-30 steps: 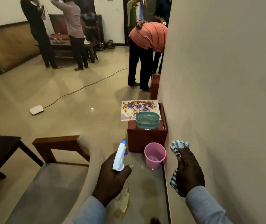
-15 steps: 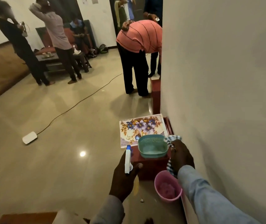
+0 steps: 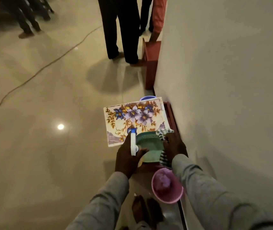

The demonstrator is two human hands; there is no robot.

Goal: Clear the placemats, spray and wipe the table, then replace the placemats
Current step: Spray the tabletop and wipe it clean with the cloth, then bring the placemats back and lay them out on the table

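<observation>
Head view, looking down along a plain cream wall on the right. Low red-brown wooden side table stands against that wall. A rectangular floral placemat w/ purple and blue flowers on a pale ground lies on the tabletop, its left edge overhanging the table's left side, its far right corner close to the wall. A teal-green perforated plastic basket sits on the near end of the table, overlapping the placemat's near right corner.

Left hand is wrapped around a white spray bottle w/ blue nozzle; fingers curled on the neck, thumb toward the basket, nozzle pointing away over the placemat's near edge. Yellowish bottle body mostly hidden below the hand.

Right hand is closed on a checked dark-and-white cloth, which bunches out above the knuckles and hangs below the palm; hand rests at the basket's right rim. Can't tell if fingers also grip the rim. Both arms in grey sleeves.

On the glossy beige tiled floor: a pink plastic bucket just beside the table's near end, a purple-blue rim showing beyond the placemat's far edge, a dark cable running across at left. A second red-brown table farther along the wall, w/ a person in dark trousers standing beside it.
</observation>
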